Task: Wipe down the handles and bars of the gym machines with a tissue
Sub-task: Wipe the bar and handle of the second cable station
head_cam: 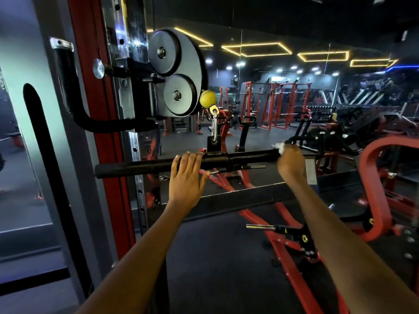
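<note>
Right hand (291,163) is bunched round a tissue (279,147) on the bar's (249,158) far end, wiping; left hand (187,175) lies flat-fingered mid-bar, probably steadying it.

Left hand (187,177): bare, no ring or glove visible.
Right hand (291,165): bare, no glove.
Forearms: both bare to the frame's lower edge; no sleeves, watch or bands visible.
</note>
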Available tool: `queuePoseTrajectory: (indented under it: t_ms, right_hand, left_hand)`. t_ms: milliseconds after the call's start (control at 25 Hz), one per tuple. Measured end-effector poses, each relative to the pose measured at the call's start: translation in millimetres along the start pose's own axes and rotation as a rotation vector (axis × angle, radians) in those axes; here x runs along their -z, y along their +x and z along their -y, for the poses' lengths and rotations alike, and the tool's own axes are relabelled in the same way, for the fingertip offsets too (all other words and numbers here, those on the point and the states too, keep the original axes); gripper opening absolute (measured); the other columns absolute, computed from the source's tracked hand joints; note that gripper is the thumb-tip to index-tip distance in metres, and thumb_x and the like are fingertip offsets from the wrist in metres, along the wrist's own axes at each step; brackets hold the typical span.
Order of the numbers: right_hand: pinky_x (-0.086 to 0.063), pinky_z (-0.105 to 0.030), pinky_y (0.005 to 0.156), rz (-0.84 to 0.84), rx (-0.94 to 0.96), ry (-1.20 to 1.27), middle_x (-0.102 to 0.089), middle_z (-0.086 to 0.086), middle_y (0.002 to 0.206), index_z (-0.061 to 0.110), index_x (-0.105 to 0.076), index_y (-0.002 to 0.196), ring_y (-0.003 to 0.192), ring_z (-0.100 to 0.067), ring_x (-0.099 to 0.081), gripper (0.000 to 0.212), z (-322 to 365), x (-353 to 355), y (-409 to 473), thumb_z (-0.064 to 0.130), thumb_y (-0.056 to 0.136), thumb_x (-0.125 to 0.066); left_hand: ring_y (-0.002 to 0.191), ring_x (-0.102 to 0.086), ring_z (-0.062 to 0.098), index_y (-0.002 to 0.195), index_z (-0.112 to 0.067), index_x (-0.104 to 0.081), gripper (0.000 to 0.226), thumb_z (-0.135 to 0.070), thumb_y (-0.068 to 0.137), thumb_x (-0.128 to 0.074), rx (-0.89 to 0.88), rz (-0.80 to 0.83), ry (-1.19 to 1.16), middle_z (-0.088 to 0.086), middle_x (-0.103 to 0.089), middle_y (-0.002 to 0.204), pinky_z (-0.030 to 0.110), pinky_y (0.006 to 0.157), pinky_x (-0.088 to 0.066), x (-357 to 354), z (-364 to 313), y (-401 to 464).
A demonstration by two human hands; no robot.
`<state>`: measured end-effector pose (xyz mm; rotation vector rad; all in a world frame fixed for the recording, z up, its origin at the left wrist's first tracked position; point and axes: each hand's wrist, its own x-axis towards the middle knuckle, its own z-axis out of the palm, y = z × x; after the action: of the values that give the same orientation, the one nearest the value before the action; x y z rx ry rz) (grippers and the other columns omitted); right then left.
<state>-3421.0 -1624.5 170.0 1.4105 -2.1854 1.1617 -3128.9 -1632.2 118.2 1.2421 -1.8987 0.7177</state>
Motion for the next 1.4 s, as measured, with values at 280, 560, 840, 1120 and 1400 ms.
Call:
queuePoseTrajectory:
  t_ms: [280, 560, 840, 1120, 1400]
  right_hand:
    - [-0.041, -0.038, 0.105, 0.263, 0.779, 0.120, -0.043, -0.009, 0.143, 0.010, -0.047, 0.135, 0.128, -0.025, -0.045, 0.051, 71.1, -7.6, -42.8, -0.011, 0.088, -0.044]
    - [-0.041, -0.037, 0.105, -0.272, 0.554, 0.259, -0.039, -0.016, 0.144, 0.006, -0.036, 0.141, 0.133, -0.026, -0.035, 0.051, 45.6, -47.5, -80.9, -0.005, 0.091, -0.039]
    - [-0.017, -0.025, 0.114, -0.361, 0.298, 0.070, -0.025, -0.011, 0.152, 0.005, -0.028, 0.145, 0.139, -0.028, -0.026, 0.068, -32.9, -37.6, -47.1, -0.020, 0.083, -0.026]
    - [-0.051, -0.028, 0.075, -0.090, -0.015, 0.557, -0.061, -0.013, 0.104, 0.006, -0.039, 0.140, 0.088, -0.023, -0.061, 0.046, 60.6, -42.9, -88.0, -0.002, 0.095, -0.042]
    - [-0.045, -0.019, 0.087, -0.304, -0.600, 0.893, -0.053, -0.013, 0.123, 0.009, -0.044, 0.129, 0.113, -0.024, -0.054, 0.031, 29.1, 1.0, 5.0, 0.009, 0.102, -0.030]
  left_hand:
    - [0.127, -0.048, 0.031, 0.133, -0.005, -0.050, 0.061, -0.047, 0.099, -0.022, 0.055, -0.009, 0.018, 0.013, -0.057, 0.127, 0.046, 0.115, -0.011, -5.0, -5.0, 1.1]
    - [0.129, -0.046, 0.032, 0.133, -0.004, -0.050, 0.065, -0.050, 0.099, -0.019, 0.072, 0.001, -0.049, 0.014, -0.056, 0.129, 0.047, 0.116, -0.009, -5.5, -10.0, -0.2]
    - [0.131, -0.044, 0.030, 0.137, -0.006, -0.047, 0.067, -0.052, 0.100, -0.015, 0.045, 0.017, -0.090, 0.012, -0.054, 0.133, 0.043, 0.117, -0.007, -5.4, -1.6, -1.6]
    - [0.127, -0.048, 0.032, 0.135, -0.003, -0.049, 0.067, -0.050, 0.100, -0.018, 0.082, 0.001, -0.065, 0.014, -0.056, 0.130, 0.045, 0.114, -0.011, -13.9, -13.1, 2.5]
    - [0.126, -0.050, 0.031, 0.135, -0.004, -0.050, 0.062, -0.047, 0.099, -0.024, 0.007, -0.040, -0.028, 0.013, -0.058, 0.130, 0.045, 0.113, -0.013, -15.4, -11.2, 6.0]
